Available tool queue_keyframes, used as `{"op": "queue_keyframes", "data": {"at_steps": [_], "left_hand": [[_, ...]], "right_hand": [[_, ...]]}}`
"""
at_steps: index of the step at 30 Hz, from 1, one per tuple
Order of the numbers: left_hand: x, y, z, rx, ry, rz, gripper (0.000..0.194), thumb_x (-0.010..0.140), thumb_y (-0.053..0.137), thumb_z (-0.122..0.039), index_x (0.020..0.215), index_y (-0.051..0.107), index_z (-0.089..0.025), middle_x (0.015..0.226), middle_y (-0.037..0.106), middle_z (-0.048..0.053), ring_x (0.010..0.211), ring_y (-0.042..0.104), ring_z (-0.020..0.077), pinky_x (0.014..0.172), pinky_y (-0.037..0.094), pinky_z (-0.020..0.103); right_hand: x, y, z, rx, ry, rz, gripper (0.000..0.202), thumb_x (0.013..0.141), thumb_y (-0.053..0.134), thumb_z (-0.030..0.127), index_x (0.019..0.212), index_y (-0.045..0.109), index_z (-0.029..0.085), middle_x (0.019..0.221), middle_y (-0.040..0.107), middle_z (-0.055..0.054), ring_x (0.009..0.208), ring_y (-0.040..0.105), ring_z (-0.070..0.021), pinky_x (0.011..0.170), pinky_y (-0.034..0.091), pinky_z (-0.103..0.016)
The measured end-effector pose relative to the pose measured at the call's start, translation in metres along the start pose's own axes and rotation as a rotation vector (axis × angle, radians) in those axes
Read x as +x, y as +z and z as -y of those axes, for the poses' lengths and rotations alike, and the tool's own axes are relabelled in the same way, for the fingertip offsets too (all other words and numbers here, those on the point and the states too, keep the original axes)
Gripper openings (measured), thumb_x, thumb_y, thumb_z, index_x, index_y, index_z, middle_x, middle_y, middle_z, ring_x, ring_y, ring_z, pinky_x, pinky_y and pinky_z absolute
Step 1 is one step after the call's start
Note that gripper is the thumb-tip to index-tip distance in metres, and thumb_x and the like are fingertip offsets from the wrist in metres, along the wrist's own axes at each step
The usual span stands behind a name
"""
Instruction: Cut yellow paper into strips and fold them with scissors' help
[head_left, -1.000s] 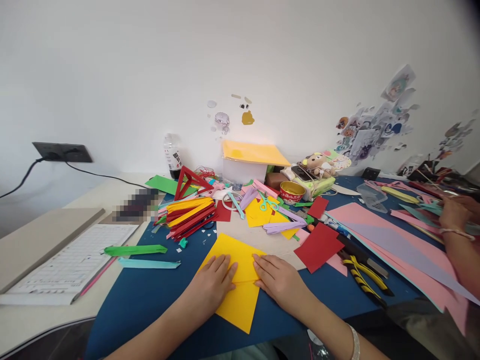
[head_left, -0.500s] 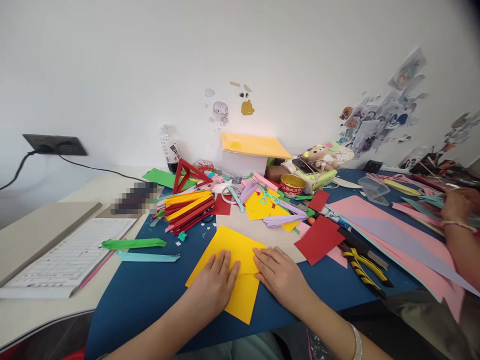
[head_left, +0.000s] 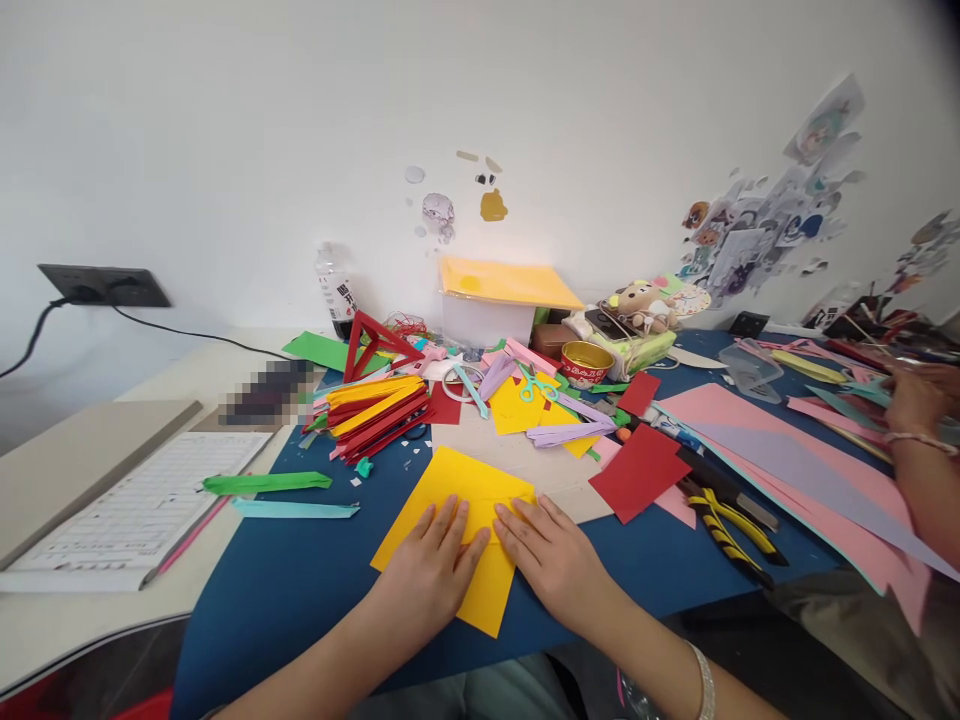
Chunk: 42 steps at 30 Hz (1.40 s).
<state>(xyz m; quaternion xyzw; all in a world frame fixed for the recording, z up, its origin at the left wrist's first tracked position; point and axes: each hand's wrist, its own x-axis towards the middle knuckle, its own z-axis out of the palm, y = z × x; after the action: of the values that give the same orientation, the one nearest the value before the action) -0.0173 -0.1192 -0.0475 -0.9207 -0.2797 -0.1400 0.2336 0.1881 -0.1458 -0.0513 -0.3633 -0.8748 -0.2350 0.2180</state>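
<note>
A yellow sheet of paper (head_left: 469, 475) lies at an angle on the blue table covering in front of me, with a crease or folded edge running across it between my hands. My left hand (head_left: 431, 560) rests flat on its left part, fingers stretched out. On the right part lies my right hand (head_left: 551, 560), fingers extended and pressing near the crease. The two hands are close together but apart. Parts of the paper under the palms and fingers are hidden.
Left are green (head_left: 266, 483) and light blue (head_left: 296, 509) folded strips. A pile of red and yellow strips (head_left: 379, 415), teal scissors (head_left: 536, 385), a red tin (head_left: 586, 365) and yellow-black pliers (head_left: 731, 530) lie beyond. At right, another person's hand (head_left: 919, 410) is near pink sheets (head_left: 720, 405).
My right hand has slid left across the yellow paper, toward my left hand. The left hand stays nearly in place. The camera view has shifted slightly.
</note>
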Motion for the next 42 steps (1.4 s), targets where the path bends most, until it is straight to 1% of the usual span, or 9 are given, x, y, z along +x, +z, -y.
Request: {"op": "queue_keyframes", "data": {"at_steps": [5,15,19,22,25,29,34,38,42], "left_hand": [[0.004,-0.007,0.003,0.011,0.105,0.056,0.032,0.086,0.034,-0.012,0.111,0.054,-0.013,0.108,0.062,0.02,0.1,0.059,0.0309,0.078,0.05,0.043],[0.0,0.001,-0.003,-0.018,0.051,0.109,0.034,0.086,0.037,-0.014,0.118,0.05,-0.011,0.114,0.058,0.023,0.108,0.053,0.0336,0.083,0.046,0.048],[0.0,-0.003,0.004,-0.04,0.073,0.125,0.035,0.086,0.038,-0.014,0.12,0.049,-0.013,0.115,0.058,0.022,0.108,0.052,0.0325,0.084,0.046,0.046],[0.001,-0.005,0.013,-0.087,0.088,0.121,0.035,0.087,0.038,-0.013,0.12,0.05,-0.017,0.115,0.059,0.018,0.108,0.054,0.0281,0.085,0.047,0.042],[0.005,-0.006,0.019,-0.11,0.081,0.095,0.033,0.087,0.037,-0.011,0.116,0.052,-0.017,0.11,0.062,0.015,0.102,0.059,0.024,0.082,0.05,0.038],[0.022,-0.016,0.022,-0.171,-0.052,0.104,0.026,0.084,0.042,-0.013,0.105,0.059,-0.013,0.097,0.068,0.013,0.086,0.065,0.0224,0.074,0.054,0.035],[0.046,-0.038,0.034,-0.396,-0.228,0.119,0.026,0.087,0.039,-0.024,0.098,0.061,-0.017,0.092,0.07,0.008,0.079,0.066,0.019,0.068,0.052,0.028],[0.05,-0.043,0.043,-0.508,-0.281,0.106,0.032,0.088,0.035,-0.025,0.073,0.061,-0.017,0.069,0.069,0.003,0.063,0.063,0.015,0.056,0.044,0.021],[0.048,-0.039,0.044,-0.584,-0.358,0.101,0.035,0.089,0.032,-0.026,0.064,0.054,-0.018,0.061,0.064,0.001,0.054,0.057,0.0126,0.049,0.035,0.02]], "right_hand": [[0.004,0.001,0.001,0.028,0.051,-0.005,0.024,0.087,0.045,0.014,0.105,0.06,0.012,0.113,0.062,-0.008,0.103,0.056,-0.0261,0.088,0.046,-0.046],[0.001,0.005,0.005,0.051,0.062,-0.011,0.027,0.086,0.047,0.016,0.11,0.057,0.011,0.115,0.06,-0.01,0.109,0.053,-0.0255,0.09,0.046,-0.046],[0.002,0.002,0.0,0.102,0.088,0.015,0.027,0.087,0.047,0.019,0.111,0.057,0.015,0.116,0.06,-0.007,0.107,0.054,-0.0248,0.089,0.046,-0.046],[0.005,0.001,-0.008,0.182,0.106,0.032,0.026,0.086,0.049,0.022,0.11,0.058,0.017,0.113,0.062,-0.005,0.102,0.056,-0.0211,0.087,0.048,-0.039],[0.009,0.002,-0.016,0.174,0.061,-0.03,0.024,0.086,0.047,0.02,0.107,0.059,0.016,0.107,0.065,-0.006,0.096,0.059,-0.0199,0.086,0.049,-0.037],[0.022,0.003,-0.026,0.168,-0.02,-0.105,0.022,0.088,0.041,0.012,0.098,0.06,0.013,0.096,0.069,-0.006,0.088,0.061,-0.0176,0.086,0.047,-0.036],[0.053,-0.012,-0.042,0.243,-0.058,-0.137,0.021,0.088,0.041,0.012,0.089,0.061,0.013,0.087,0.069,-0.008,0.081,0.06,-0.0168,0.08,0.048,-0.033],[0.069,-0.023,-0.053,0.482,0.166,-0.183,0.018,0.084,0.051,0.03,0.093,0.061,0.017,0.092,0.068,-0.006,0.084,0.06,-0.0166,0.074,0.049,-0.029],[0.075,-0.023,-0.06,0.625,0.307,-0.135,0.022,0.083,0.051,0.039,0.082,0.064,0.021,0.076,0.069,-0.002,0.069,0.062,-0.014,0.061,0.048,-0.024]]}}
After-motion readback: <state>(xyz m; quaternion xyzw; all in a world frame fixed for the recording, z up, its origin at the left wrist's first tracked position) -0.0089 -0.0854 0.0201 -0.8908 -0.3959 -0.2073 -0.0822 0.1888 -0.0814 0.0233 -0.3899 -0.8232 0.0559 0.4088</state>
